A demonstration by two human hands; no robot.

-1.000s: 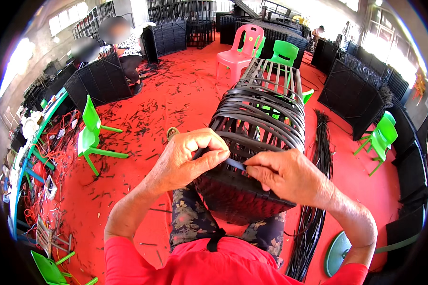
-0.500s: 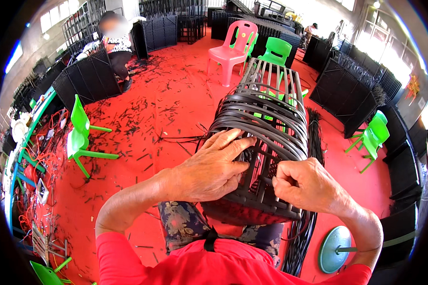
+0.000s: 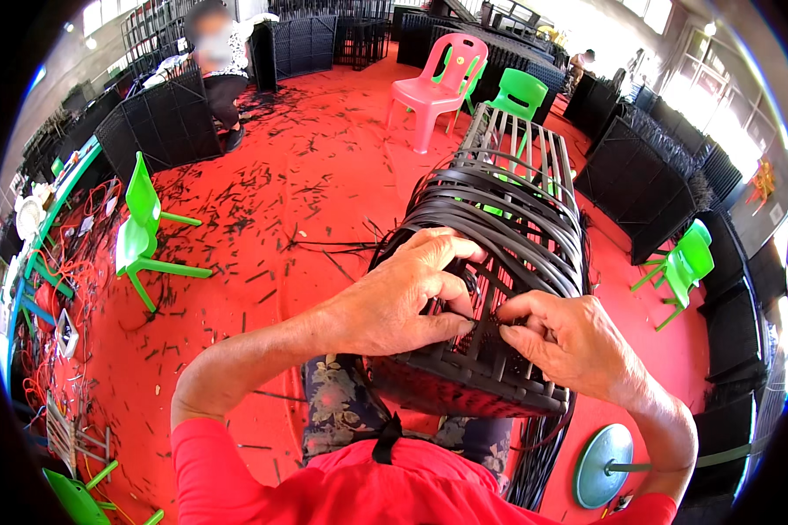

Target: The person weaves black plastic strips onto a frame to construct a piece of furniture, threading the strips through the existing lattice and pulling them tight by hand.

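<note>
A long frame of grey-black bars stands upright in front of me, part woven with black plastic strips (image 3: 517, 206). Its near end shows a dark woven panel (image 3: 464, 385) close to my knees. My left hand (image 3: 411, 293) lies over the left side of the weave, index finger against the strips, thumb and middle finger drawn together; what they pinch is hidden. On the right, my right hand (image 3: 573, 341) has its thumb and bent index finger closed on a black strip at the open bars. The two thumbs nearly face each other.
A bundle of loose black strips (image 3: 534, 472) hangs beside the frame. Chairs stand around: pink (image 3: 429, 92), green ahead (image 3: 517, 92), left (image 3: 144, 219) and right (image 3: 687, 258). A round teal base (image 3: 602, 464) is near my right elbow. Another person (image 3: 219, 61) sits far left.
My left thumb has come down and inward toward the bars. The right hand has turned from a fist to a thumb-and-index pinch. The view has shifted slightly.
</note>
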